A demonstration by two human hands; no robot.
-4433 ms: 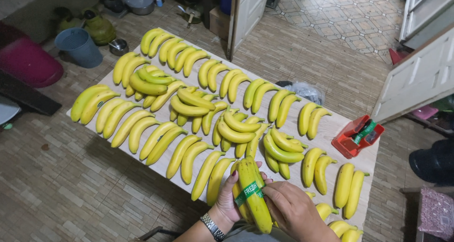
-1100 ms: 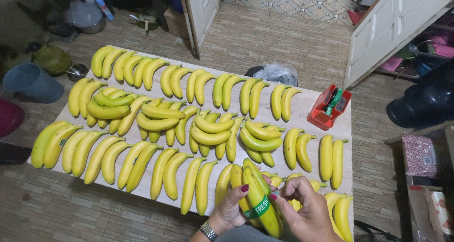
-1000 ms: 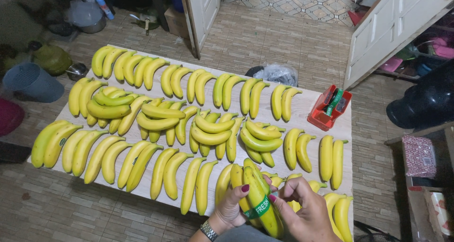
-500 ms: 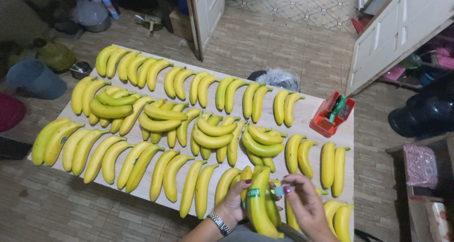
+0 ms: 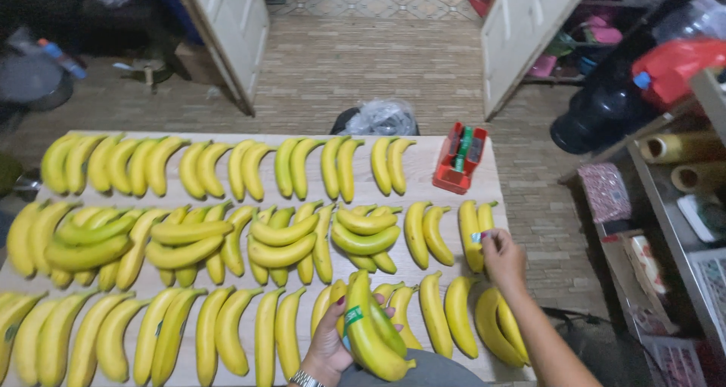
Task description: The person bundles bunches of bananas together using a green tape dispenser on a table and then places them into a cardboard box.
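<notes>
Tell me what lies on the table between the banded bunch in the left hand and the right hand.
In the head view, two single yellow bananas lie between the banded bunch in the left hand and the right hand.

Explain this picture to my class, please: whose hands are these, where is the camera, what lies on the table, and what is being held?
The camera sits on a person's head and looks down at their own bare hands. No machine is involved. A pale wooden table is covered with rows of yellow bananas in pairs and small bunches. The left hand, with a wristwatch, holds a banana bunch wrapped with a green tape band. The right hand reaches out to a banana pair near the table's right edge, its fingertips at a small sticker or tape piece there. A red tape dispenser stands on the far right corner.
</notes>
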